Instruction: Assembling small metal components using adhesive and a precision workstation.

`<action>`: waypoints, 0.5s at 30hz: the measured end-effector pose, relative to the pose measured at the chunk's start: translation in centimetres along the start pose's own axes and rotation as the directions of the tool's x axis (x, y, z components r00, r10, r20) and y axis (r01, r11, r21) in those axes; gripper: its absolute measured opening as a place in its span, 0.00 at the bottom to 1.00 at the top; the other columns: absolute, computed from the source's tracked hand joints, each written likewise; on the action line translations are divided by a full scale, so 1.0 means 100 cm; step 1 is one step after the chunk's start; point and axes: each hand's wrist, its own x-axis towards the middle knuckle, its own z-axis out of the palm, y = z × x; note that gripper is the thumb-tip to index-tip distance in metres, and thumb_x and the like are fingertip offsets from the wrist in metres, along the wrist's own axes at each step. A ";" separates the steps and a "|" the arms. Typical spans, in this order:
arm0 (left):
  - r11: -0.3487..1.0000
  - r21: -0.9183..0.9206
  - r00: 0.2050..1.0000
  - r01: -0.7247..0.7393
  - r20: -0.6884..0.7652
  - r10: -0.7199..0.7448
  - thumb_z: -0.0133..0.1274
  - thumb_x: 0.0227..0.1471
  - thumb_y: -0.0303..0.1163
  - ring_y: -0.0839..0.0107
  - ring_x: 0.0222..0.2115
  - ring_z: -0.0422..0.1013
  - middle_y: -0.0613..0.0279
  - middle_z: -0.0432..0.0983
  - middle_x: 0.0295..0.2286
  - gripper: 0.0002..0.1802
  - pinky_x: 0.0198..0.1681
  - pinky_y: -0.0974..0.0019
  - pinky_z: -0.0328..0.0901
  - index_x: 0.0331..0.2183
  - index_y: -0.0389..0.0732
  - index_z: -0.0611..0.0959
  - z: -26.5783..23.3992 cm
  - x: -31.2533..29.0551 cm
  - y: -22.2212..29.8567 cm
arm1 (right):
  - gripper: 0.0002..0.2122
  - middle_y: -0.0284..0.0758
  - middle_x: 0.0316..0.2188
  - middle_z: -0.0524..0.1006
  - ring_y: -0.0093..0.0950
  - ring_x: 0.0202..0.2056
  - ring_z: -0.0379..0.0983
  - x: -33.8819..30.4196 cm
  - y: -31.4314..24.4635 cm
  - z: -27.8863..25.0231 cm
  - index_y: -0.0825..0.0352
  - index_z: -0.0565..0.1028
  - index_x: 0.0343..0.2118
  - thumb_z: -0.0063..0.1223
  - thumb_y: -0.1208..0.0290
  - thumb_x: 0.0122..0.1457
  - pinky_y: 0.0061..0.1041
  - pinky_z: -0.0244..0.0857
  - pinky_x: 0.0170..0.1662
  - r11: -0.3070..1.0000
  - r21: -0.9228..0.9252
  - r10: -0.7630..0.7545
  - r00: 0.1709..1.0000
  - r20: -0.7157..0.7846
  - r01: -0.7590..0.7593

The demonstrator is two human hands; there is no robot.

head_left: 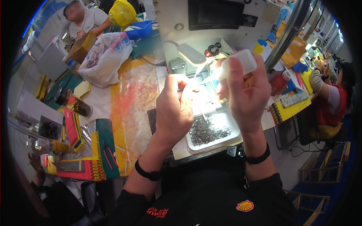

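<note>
My right hand [247, 98] is wrapped round a white squeeze bottle [245, 62], tilted so its thin nozzle points left. The nozzle tip is near the fingertips of my left hand [173, 109], and glare blurs the gap between them. My left fingers are closed in a pinch; a tiny brownish bit shows at their tips, too small and overlit to name. Below both hands, a white tray [236, 130] holds a heap of small dark curled pieces [207, 132]. A thin pale stick [203, 115] leans in the tray.
A bright lamp [191, 54] hangs just beyond my hands, before a grey machine with a dark screen [215, 15]. Left lie a stained mat [139, 98], a plastic bag [105, 56], a jar [77, 103] and red-handled pliers [110, 156]. Other people sit at both sides.
</note>
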 end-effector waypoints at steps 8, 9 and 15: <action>1.000 0.002 1.000 -0.007 0.002 0.007 0.47 0.71 0.23 0.84 0.18 0.65 0.57 0.80 0.36 0.03 0.21 0.77 0.61 0.43 0.35 0.71 -0.004 -0.001 0.002 | 0.11 0.32 0.25 0.82 0.14 0.22 0.77 0.000 -0.006 0.001 0.73 0.72 0.47 0.59 0.72 0.71 0.17 0.70 0.24 0.999 -0.040 0.032 0.999 0.007 -0.032; 1.000 -0.012 1.000 0.003 0.006 -0.003 0.47 0.71 0.24 0.84 0.18 0.65 0.56 0.80 0.36 0.03 0.21 0.77 0.61 0.43 0.35 0.71 -0.002 -0.001 0.000 | 0.11 0.32 0.24 0.81 0.14 0.21 0.77 0.000 -0.002 0.000 0.73 0.72 0.47 0.59 0.72 0.71 0.17 0.70 0.24 0.999 -0.033 0.031 1.000 0.005 -0.031; 0.999 -0.035 1.000 0.015 0.008 -0.015 0.47 0.71 0.24 0.84 0.19 0.65 0.56 0.79 0.37 0.03 0.22 0.77 0.61 0.44 0.35 0.71 0.003 -0.002 -0.001 | 0.10 0.36 0.30 0.82 0.17 0.22 0.76 -0.001 -0.002 -0.008 0.72 0.71 0.47 0.56 0.70 0.73 0.17 0.69 0.24 0.999 -0.005 0.037 0.999 0.021 -0.037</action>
